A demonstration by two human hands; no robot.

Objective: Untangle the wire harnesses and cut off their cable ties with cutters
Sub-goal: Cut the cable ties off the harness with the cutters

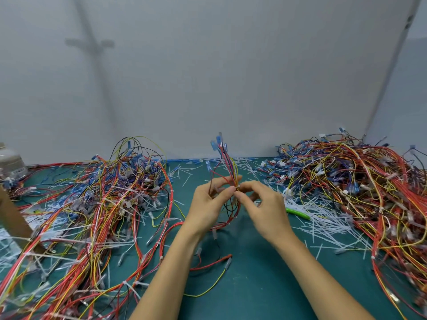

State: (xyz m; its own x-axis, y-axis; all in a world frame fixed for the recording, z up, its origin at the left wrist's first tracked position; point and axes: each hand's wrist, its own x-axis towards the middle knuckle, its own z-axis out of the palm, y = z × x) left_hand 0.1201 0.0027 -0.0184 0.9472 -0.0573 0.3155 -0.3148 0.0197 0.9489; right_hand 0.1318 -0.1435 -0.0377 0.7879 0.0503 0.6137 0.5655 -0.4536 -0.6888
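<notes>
One harness (227,162) stands upright over the middle of the green mat (254,285), and two bare hands meet on it. The left hand (208,204) has its fingers curled round the bundle, with thumb and forefinger closing at a small white cable tie (237,186). The right hand (265,211) pinches the harness at that same tie with thumb and forefinger, its other fingers loosely bent.

Two heaps of wire lie on the mat: the tangled heap (115,192) left of the harness and the bigger heap (360,181) right of it. One pair of cutters (298,214) lies just right of the harness, beyond the right hand. Only a green handle shows; the hand and litter cover the rest. White cut ties (323,224) are strewn right of and behind the harness, far too many to count. Two loose wires, a red wire (215,262) and a yellow wire (208,289), lie on the mat below the harness, between the forearms.

Far left of the harness, a grey container (11,162) is cut off by the edge, and below it stands a slanted brown piece (13,218) I cannot identify. Both heaps run out of view. The fingertips are blurred, so I cannot tell whether the tie is whole.
</notes>
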